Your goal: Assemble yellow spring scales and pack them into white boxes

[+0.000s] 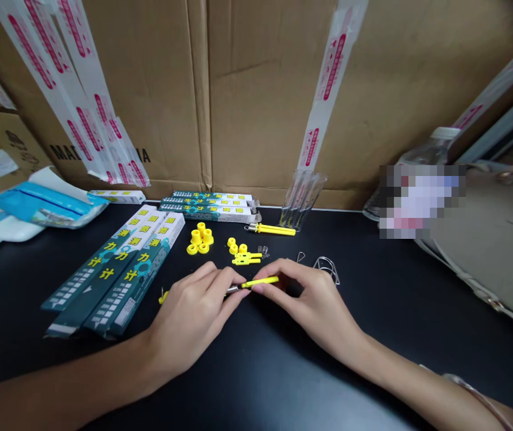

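The strip (266, 281) is between the hands above the table (247, 371), its end at a metal piece (233, 290). The right hand (313, 298) pinches the strip; the left hand (196, 308) grips the metal piece. Best keep both aligned, pinching near the join, knuckles clear of the springs (265, 252).

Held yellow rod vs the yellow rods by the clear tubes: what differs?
The held rod is single; the rear rods lie as a pair. The held rod is pinched in the right hand; the rear rods rest on the table. The held rod rises rightward in view; the rear rods dip. Both: yellow, slim.
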Available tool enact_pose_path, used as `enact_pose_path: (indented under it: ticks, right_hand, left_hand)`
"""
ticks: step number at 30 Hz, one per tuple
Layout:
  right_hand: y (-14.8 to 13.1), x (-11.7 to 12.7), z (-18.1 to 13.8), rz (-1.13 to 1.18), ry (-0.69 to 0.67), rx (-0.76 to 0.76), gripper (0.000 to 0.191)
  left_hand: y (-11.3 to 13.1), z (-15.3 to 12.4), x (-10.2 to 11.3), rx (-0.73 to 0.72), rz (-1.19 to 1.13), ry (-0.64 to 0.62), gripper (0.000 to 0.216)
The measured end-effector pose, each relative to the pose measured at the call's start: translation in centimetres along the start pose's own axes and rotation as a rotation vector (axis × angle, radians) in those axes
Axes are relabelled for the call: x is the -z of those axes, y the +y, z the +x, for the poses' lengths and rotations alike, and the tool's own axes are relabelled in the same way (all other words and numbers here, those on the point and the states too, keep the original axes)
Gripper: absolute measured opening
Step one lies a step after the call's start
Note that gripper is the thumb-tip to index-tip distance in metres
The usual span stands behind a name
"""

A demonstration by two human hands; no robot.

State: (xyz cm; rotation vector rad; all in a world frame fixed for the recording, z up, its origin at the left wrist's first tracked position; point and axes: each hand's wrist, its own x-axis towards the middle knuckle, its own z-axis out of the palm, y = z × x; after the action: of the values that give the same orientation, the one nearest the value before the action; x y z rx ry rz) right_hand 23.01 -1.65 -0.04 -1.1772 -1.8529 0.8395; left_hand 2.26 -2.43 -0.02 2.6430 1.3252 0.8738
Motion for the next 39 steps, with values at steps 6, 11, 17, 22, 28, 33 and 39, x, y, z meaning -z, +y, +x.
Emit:
enact_pose_path:
  ticks: [6, 11, 17, 22, 28, 33, 39]
  right_hand:
    - [-0.3, 0.2, 0.9, 0.493, -0.067, -0.212, 0.023]
    - [-0.6, 0.2, 0.9, 0.648, -0.072, -0.284, 0.021]
    - [-0.2, 0.3, 0.9, 0.862, 0.01, -0.305, 0.019]
    - [0.1, 0.7, 1.1, 0.88, 0.074, -0.301, 0.02]
    - [0.4, 1.0, 1.4, 0.925, 0.127, -0.284, 0.014]
    - [0.4, 1.4, 1.9, 0.964, 0.204, -0.326, 0.014]
    - [0.6, 1.9, 2.2, 1.004, 0.292, -0.34, 0.011]
  left_hand:
    - [0.2, 0.1, 0.0, -0.058, 0.038, 0.024, 0.016]
    - [0.2, 0.2, 0.1, -0.226, 0.204, 0.096, 0.019]
    - [-0.2, 0.0, 0.1, -0.204, 0.271, 0.068, 0.018]
    - [-0.2, -0.2, 0.0, -0.166, 0.32, 0.032, 0.017]
    - [-0.5, 0.1, 0.5, -0.069, 0.261, -0.099, 0.011]
    - [-1.0, 0.2, 0.6, 0.063, 0.053, -0.118, 0.018]
    - [-1.5, 0.3, 0.0, 0.277, -0.287, -0.087, 0.039]
